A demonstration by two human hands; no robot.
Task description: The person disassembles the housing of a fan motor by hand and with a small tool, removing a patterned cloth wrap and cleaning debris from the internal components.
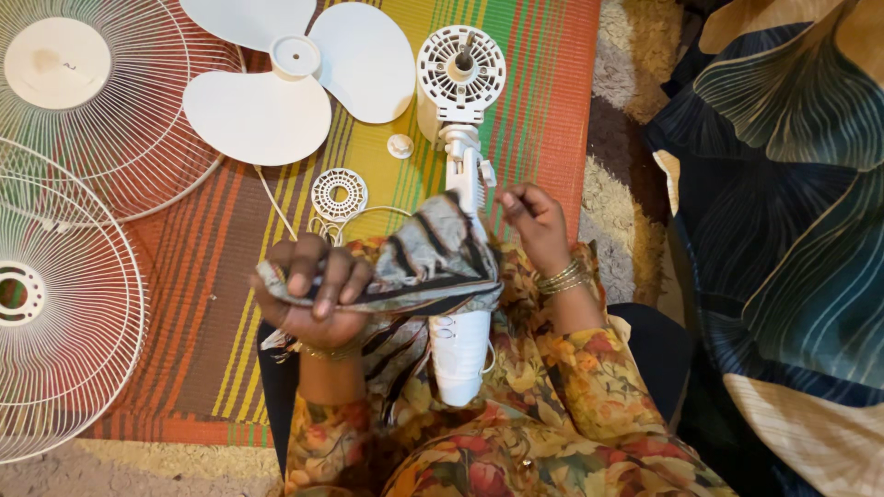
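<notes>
Wiping step: left hand [313, 294] clenches patterned cloth [433, 262] around fan motor body [460, 184]; right hand [534, 225] fingertips pinch cloth edge. Next likely needs firm rubbing.

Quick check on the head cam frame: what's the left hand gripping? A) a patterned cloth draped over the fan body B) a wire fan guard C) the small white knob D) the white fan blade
A: the left hand is closed on a patterned cloth that wraps across the white fan body, while the fan blade, the wire guards and the small knob lie untouched on the striped mat.
</notes>
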